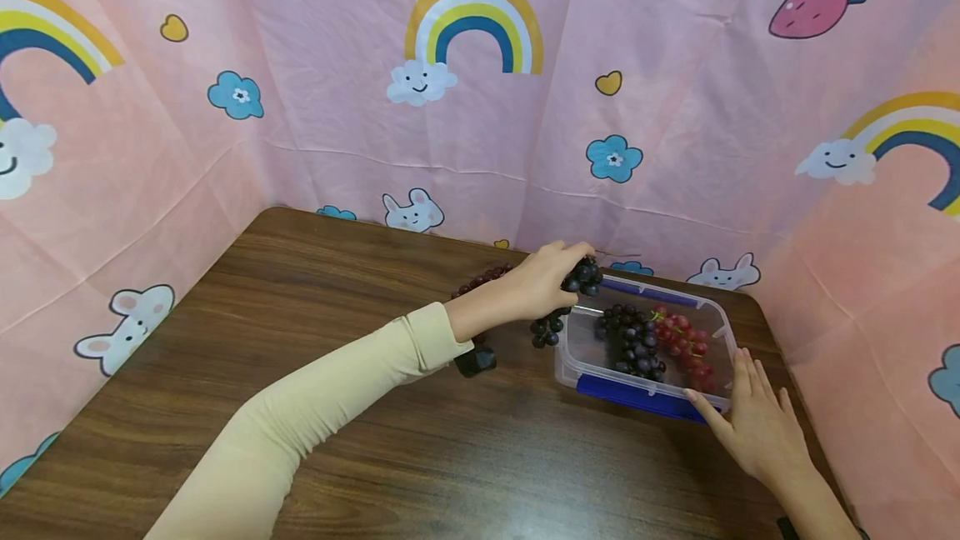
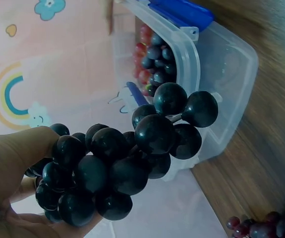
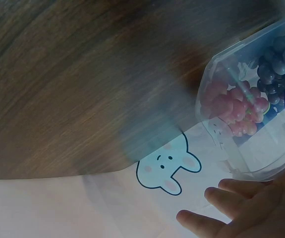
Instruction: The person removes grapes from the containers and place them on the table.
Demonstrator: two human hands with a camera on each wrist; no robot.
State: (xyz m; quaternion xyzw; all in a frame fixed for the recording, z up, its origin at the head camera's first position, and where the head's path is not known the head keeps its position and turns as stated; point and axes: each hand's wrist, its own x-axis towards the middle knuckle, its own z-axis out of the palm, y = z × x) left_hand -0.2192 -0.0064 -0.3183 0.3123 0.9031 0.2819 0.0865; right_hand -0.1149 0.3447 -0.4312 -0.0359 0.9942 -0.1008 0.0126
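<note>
I saw the left hand point(image 1: 542, 283) gripping a black bunch point(image 1: 582, 277) from above, its loose end dangling by the left end of the box point(image 1: 567, 367), perhaps so that fewer grapes were squeezed. The right hand point(image 1: 765, 427) grasped nothing, its fingers stretched out at the box's near right corner, seemingly to steady it. Inside, red grapes point(image 1: 682, 344) sat right of dark grapes point(image 1: 637, 340); a purplish bunch point(image 1: 486, 277) lay behind the left forearm, on the table point(image 1: 390, 465).

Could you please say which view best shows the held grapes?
The left wrist view: the held grapes appear large and close. The head view shows them smaller, partly behind the left hand; the right wrist view lacks them.
</note>
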